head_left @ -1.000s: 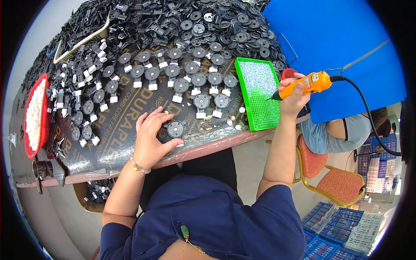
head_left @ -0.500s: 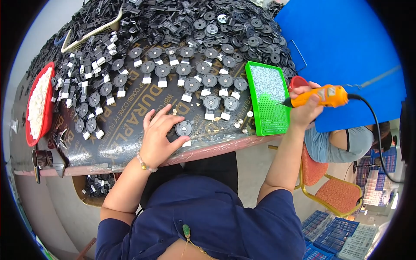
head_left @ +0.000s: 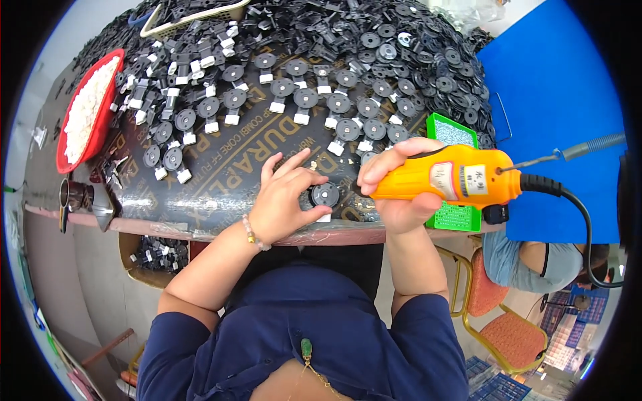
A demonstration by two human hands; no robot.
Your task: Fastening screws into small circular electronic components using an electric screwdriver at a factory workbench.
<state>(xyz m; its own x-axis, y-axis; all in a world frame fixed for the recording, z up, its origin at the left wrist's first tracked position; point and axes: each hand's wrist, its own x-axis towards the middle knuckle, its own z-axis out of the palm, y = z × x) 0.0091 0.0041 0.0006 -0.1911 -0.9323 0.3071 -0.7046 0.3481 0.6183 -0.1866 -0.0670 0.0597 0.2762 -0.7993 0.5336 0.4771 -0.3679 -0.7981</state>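
My left hand point(head_left: 284, 204) rests on the table, its thumb and fingers closed about the edge of a black wheel piece point(head_left: 325, 194) with a white block at its near side. In my right hand point(head_left: 401, 190) is an orange electric screwdriver point(head_left: 461, 175), held nearly level and trailing a black cord. Its tip is hidden behind my fingers. The screwdriver and hand partly cover a green tray point(head_left: 477, 219) with small silver screws point(head_left: 455, 134) in its far part. Beyond my hands, several similar wheel pieces point(head_left: 305, 98) with white blocks lie in loose rows.
A heap of black parts point(head_left: 301, 33) fills the far side, with a cream basket point(head_left: 194, 17) in it. At left stands a red basket point(head_left: 120, 63) of white pieces point(head_left: 90, 110). A coiled spring point(head_left: 594, 146) reaches the screwdriver. Another person's sleeve point(head_left: 501, 257) shows at right.
My right hand has brought the screwdriver from the green tray leftward, closer to the wheel piece. My left hand stays at that piece. The whole view has shifted.
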